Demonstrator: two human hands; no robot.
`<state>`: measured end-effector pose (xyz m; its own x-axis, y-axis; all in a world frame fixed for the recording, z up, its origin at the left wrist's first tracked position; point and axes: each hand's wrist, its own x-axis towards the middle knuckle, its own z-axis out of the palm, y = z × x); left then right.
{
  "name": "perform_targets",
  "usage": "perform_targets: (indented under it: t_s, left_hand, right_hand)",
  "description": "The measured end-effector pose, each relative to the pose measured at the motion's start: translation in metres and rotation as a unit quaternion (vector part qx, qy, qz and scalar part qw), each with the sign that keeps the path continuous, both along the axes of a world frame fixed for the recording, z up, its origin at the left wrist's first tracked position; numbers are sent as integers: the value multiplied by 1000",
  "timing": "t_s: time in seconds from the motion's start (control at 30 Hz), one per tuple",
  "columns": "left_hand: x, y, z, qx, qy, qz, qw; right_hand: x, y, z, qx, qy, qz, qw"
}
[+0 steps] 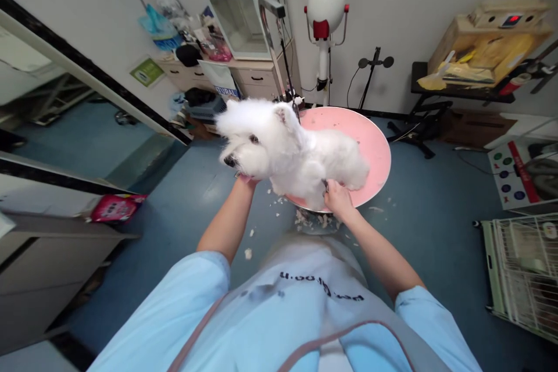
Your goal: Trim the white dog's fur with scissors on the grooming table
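Dog [322, 157]: chin [258, 170] over L hand [249, 182] (grip unclear), R hand [339, 197] tight round tool [325, 185] alongside

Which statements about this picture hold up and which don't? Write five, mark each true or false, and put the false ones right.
1. The white dog is on the pink table. True.
2. The right hand is under the dog's chin. False: the left hand, mostly hidden, is there; the right is low at the dog's side.
3. A small dark object shows at the right hand's fingertips. True.
4. The person's sleeves are red. False: they are light blue.
5. White clumps lie on the floor. True.
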<state>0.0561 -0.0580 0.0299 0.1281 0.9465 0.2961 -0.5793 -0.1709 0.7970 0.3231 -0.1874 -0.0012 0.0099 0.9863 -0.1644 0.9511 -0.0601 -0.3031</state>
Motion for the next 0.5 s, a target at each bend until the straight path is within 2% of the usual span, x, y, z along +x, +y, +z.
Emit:
perform_targets:
  t_s: [0.2, 0.3, 0.5]
  left_hand:
    - [7, -5, 10, -99, -1, 28, 995]
    - [9, -7, 10, -104, -27, 47, 993]
    - [11, -10, 10, -121, -63, 30, 990]
  right_hand:
    - [4, 4, -1, 15, 0, 11, 1000]
    - [7, 4, -5, 5, 14, 5, 1000]
    - [10, 9, -8, 46, 10, 22, 999]
